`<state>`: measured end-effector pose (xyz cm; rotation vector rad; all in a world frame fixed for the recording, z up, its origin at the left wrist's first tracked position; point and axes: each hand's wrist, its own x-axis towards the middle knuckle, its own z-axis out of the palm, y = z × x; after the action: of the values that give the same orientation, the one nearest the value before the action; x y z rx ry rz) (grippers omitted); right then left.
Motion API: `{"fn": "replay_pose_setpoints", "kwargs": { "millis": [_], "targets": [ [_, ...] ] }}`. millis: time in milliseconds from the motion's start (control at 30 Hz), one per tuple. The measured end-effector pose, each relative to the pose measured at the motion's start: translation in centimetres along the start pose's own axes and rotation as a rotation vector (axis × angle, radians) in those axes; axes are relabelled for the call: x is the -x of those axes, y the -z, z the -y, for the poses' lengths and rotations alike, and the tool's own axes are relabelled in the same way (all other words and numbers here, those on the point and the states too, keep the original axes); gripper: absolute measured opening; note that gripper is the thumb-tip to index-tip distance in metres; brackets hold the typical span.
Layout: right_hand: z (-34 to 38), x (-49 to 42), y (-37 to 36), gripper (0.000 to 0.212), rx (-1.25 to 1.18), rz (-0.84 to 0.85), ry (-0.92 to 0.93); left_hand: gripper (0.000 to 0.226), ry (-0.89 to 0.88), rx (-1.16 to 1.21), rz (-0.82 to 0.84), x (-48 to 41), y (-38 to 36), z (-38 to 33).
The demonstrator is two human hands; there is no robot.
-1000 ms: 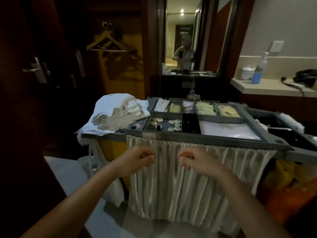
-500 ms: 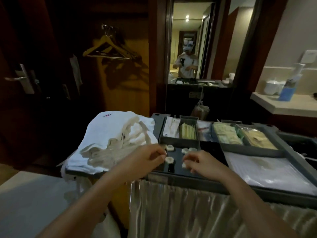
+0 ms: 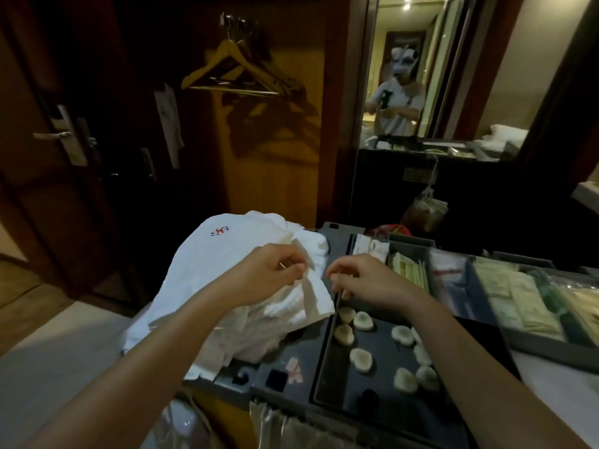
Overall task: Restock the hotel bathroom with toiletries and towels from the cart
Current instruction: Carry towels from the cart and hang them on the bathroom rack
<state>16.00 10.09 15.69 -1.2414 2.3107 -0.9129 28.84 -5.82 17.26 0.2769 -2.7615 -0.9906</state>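
A pile of white towels (image 3: 227, 254) with a small red emblem lies on the left end of the grey cart top (image 3: 291, 361). My left hand (image 3: 269, 273) hovers over the pile's right side, its fingers loosely curled and touching a towel fold; whether it pinches the cloth is unclear. My right hand (image 3: 359, 280) hangs with curled fingers above the dark tray (image 3: 324, 377), holding nothing. Several small round white soaps (image 3: 361, 359) lie in that tray. Compartments to the right hold packaged toiletries (image 3: 512, 296).
A dark wooden door (image 3: 61, 137) stands at the left. Wooden hangers (image 3: 233, 72) hang in the open wardrobe behind the cart. A mirror (image 3: 431, 76) shows a person's reflection. A pleated curtain (image 3: 291, 429) covers the cart's front. Pale floor (image 3: 48, 367) lies at lower left.
I have stepped closer and the view has tilted down onto the cart. Both hands rose from the curtain front to above the cart top; the left hand now reaches the towels.
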Motion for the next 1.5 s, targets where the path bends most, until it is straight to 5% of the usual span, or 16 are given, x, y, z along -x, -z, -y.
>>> {"fn": "replay_pose_setpoints", "kwargs": {
  "millis": [500, 800, 1000, 1167, 1333, 1500],
  "targets": [
    [-3.7, -16.8, -1.9, 0.015, -0.102, 0.181, 0.114, 0.031, 0.357, -0.238, -0.183, -7.2, 1.0, 10.0],
    [-4.4, -22.6, -5.4, 0.040, -0.231, 0.192, -0.142, 0.110, 0.454, -0.436, 0.021, -9.3, -1.3, 13.0],
    [-3.8, -26.2, -7.4, 0.045, -0.554, -0.046, -0.311, 0.096, 0.477, -0.473, 0.083, -10.0, -0.9, 13.0],
    [-3.9, -27.9, -6.9, 0.037, -0.466, -0.018, -0.304, 0.081, 0.498, -0.300, 0.034, -10.6, 0.5, 12.5],
    [-1.9, -29.6, -5.2, 0.017, -0.527, -0.104, -0.163, 0.068, 0.536, -0.265, -0.004, -11.6, 0.9, 11.5],
    [1.3, -31.0, -4.7, 0.023, -0.491, -0.134, -0.008, 0.042, 0.563, -0.255, -0.083, -11.5, 1.9, 11.2]
  ]
}}
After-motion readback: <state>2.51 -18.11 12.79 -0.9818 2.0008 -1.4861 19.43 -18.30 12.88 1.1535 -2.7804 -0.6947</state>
